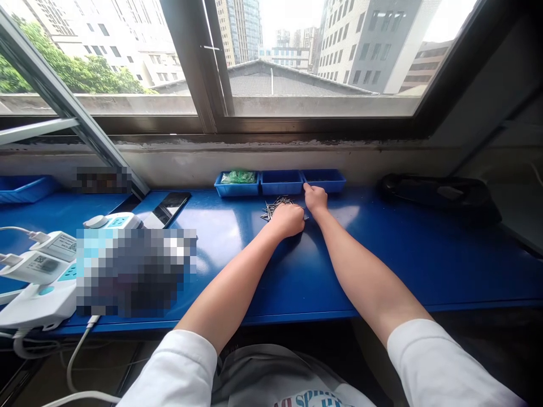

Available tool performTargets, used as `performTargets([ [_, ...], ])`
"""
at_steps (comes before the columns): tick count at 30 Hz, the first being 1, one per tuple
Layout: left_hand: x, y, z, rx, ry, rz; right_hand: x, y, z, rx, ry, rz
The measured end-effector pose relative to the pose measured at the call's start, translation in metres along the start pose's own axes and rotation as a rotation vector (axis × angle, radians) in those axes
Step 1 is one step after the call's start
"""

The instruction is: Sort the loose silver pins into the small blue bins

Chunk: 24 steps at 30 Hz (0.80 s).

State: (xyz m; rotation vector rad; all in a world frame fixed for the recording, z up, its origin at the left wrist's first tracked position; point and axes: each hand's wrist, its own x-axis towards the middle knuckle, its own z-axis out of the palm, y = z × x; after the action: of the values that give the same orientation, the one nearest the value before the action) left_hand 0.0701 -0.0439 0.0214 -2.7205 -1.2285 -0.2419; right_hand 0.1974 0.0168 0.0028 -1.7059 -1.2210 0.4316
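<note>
A pile of thin metal pieces, like screws or nails, lies on the blue tabletop. My left hand is closed at the right side of this pile, its fingers curled under and hidden. A little farther forward, my right hand is closed too, with its fingertips against the front of the bins where the middle blue bin meets the right blue bin. What either hand holds is not visible. The left blue bin contains green-and-clear plastic packets.
A phone lies left of the pile. White power strips with plugs and cables cover the left side, next to a blurred patch. A dark bag-like object rests at the right. Behind the table is a window.
</note>
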Motion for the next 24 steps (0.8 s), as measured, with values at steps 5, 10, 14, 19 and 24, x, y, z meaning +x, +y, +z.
performTargets([
  [5,-0.002,-0.003,-0.001,-0.016,0.050,-0.024,-0.001,0.001,0.000,0.062,0.011,-0.034],
  [10,-0.003,-0.017,0.000,-0.053,0.219,-0.243,-0.007,0.000,0.004,0.329,-0.118,-0.201],
  [14,-0.004,-0.035,0.005,-0.121,0.271,-0.331,-0.014,-0.002,0.007,0.446,-0.268,-0.324],
  [19,-0.005,-0.051,0.008,-0.243,0.353,-0.330,-0.017,-0.002,0.006,0.482,-0.388,-0.381],
  [24,-0.005,-0.058,0.012,-0.385,0.446,-0.272,-0.015,-0.002,0.007,0.418,-0.392,-0.392],
])
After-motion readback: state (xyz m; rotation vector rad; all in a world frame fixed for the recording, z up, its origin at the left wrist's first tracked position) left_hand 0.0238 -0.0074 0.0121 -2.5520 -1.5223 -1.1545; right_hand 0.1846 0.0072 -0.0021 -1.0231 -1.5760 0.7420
